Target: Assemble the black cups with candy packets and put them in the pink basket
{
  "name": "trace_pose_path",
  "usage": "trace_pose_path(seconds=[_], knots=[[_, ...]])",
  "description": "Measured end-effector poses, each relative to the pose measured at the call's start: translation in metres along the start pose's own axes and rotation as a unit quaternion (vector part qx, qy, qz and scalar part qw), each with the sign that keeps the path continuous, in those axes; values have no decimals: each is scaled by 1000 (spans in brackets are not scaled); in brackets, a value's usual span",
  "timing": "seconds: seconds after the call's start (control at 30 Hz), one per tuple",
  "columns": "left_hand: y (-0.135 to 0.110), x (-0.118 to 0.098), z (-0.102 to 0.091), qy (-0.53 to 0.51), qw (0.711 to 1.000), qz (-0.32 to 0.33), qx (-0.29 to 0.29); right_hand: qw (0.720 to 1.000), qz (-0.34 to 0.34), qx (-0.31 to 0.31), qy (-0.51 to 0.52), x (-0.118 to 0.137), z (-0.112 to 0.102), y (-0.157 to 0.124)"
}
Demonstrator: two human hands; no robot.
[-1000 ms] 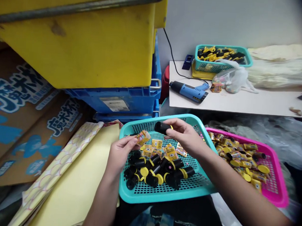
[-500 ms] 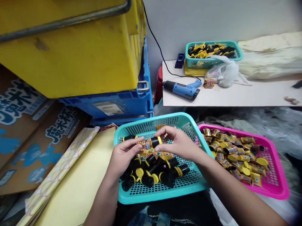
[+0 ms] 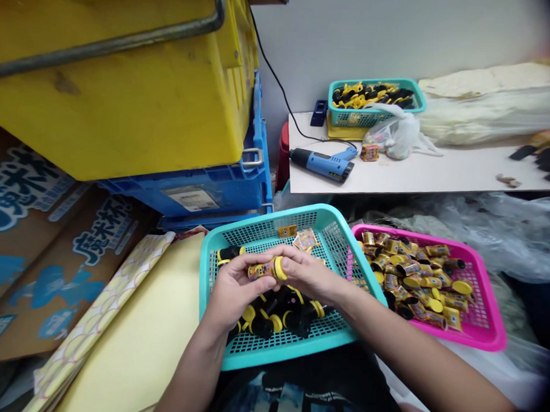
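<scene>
A small yellow-capped container (image 3: pixel 265 269) with a printed wrap sleeve around its body is held above the teal basket (image 3: pixel 291 358). My left hand (image 3: pixel 230 286) has its fingers and thumb closed around the sleeved body. At the capped end, the fingers of my right hand (image 3: pixel 311 273) are closed on the same container. Below lie several black containers (image 3: pixel 263 327) with yellow caps, partly hidden by my hands. Loose printed sleeves (image 3: pixel 304 239) rest flat toward the back of the basket.
To the right, a pink basket (image 3: pixel 492 306) holds many sleeved containers. On the white table (image 3: pixel 394 181) are a blue heat gun (image 3: pixel 322 164), a small teal basket (image 3: pixel 376 119) of black and yellow pieces, and a plastic bag (image 3: pixel 400 138). Stacked yellow (image 3: pixel 147 103) and blue crates (image 3: pixel 212 191) stand left.
The printed sleeve now covers the container's body, where black showed before. My hands have come closer together around it. The view has shifted slightly.
</scene>
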State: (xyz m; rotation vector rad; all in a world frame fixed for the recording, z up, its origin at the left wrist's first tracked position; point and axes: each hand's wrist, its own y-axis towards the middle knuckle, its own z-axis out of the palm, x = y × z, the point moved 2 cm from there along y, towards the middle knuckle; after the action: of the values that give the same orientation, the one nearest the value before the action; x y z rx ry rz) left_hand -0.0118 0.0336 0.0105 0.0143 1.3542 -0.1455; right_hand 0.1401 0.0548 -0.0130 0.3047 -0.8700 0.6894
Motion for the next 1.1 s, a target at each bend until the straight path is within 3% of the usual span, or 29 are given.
trace_pose_path(seconds=[0.27, 0.47, 0.67, 0.8, 0.93, 1.03, 1.1], knots=[[-1, 4, -2, -10, 1000, -6, 11, 998, -34, -20, -38, -3, -1, 2], [-6, -2, 2, 33, 999, -2, 28, 997, -16, -54, -59, 1, -4, -3], [-6, 0, 10, 76, 997, -15, 26, 999, 18, -23, -32, -8, -1, -4], [-8, 6, 13, 99, 995, -5, 30, 999, -10, -25, -32, -18, -1, -3], [-11, 8, 13, 42, 997, -18, 58, 1000, -19, -14, -15, -12, -4, -4], [-12, 7, 11, -21, 997, -21, 73, 991, -86, -41, -94, 2, -9, -10], [-12, 9, 10, -39, 996, -29, 81, 964, -144, -62, -216, 11, -7, -17]])
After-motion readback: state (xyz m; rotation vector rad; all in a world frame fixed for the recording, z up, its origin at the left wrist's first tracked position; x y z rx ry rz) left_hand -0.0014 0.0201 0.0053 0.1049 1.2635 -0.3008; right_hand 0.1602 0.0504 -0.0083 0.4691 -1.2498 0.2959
